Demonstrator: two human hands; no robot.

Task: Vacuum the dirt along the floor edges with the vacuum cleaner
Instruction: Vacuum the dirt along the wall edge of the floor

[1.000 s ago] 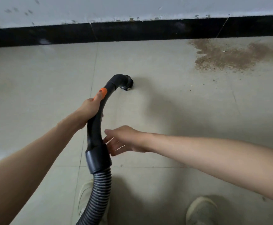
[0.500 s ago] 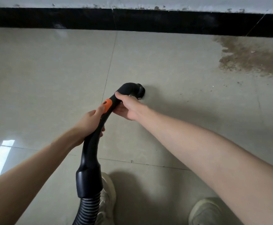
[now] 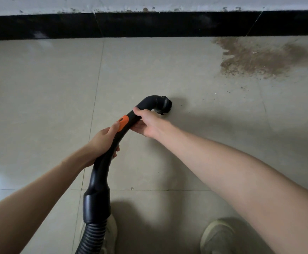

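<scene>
Our left hand [image 3: 104, 139] wraps the wand [image 3: 111, 143] just behind the orange button [image 3: 122, 122], thumb tip touching it, probably so the switch is in reach while this hand carries the weight. Behind that grip the wand widens into a black collar [image 3: 96, 204] and the ribbed hose [image 3: 92, 237] drops down between our shoes [image 3: 216, 235], slack enough to follow

Ahead of the button our right hand [image 3: 149, 123] holds the wand from the side and below, thumb over the top, fingers curled under; it sits close to the bend, we judge for steering the tip. How tight the squeeze is we cannot tell

Just past the right grip the wand curves down into the brush nozzle [image 3: 165, 107], which looks at or just above the tile [image 3: 39, 107]; contact is unclear

Dirt [image 3: 256, 59] lies well beyond and to the right of the nozzle, a brown patch reaching up to the black skirting [image 3: 149, 24], with a few loose specks [image 3: 228, 91] between it and the nozzle. Not yet reached, so the edge pass is still to do. Two-hand hold makes sense for sweeping the tip right and forward along the skirting; the risk we see is the brush scattering grit if pushed fast
</scene>
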